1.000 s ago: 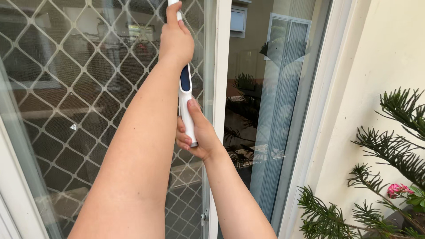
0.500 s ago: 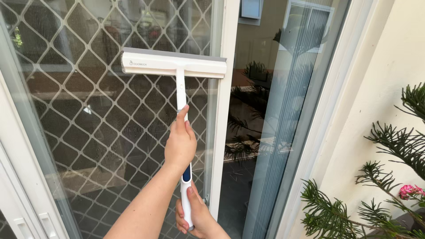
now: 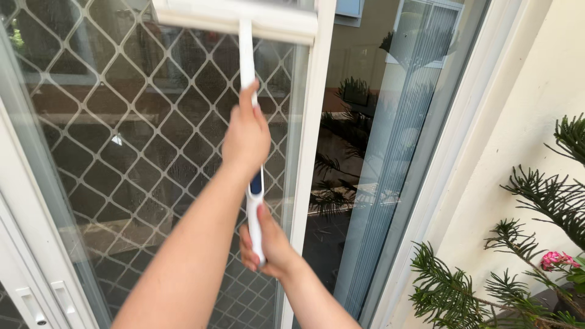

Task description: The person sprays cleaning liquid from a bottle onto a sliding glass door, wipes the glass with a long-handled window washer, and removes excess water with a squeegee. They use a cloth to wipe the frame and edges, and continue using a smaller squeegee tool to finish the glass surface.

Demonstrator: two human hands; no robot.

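My left hand [image 3: 245,137] and right hand [image 3: 268,247] were both clenched around the long white plastic squeegee [image 3: 247,55], its blade high against the glass; it seemed light, rigid, best gripped mid-handle.

Squeegee [image 3: 247,55]: top edge of its head is cut off by the frame, above the left hand's fingers. Left hand [image 3: 246,137] covers the mid handle, so the grip under its fingers is unseen. Right hand [image 3: 265,247] wraps the handle's lower end; its fingertips [image 3: 248,261] are partly behind the left forearm. Both arms run out the bottom edge. Motion blur on squeegee head.
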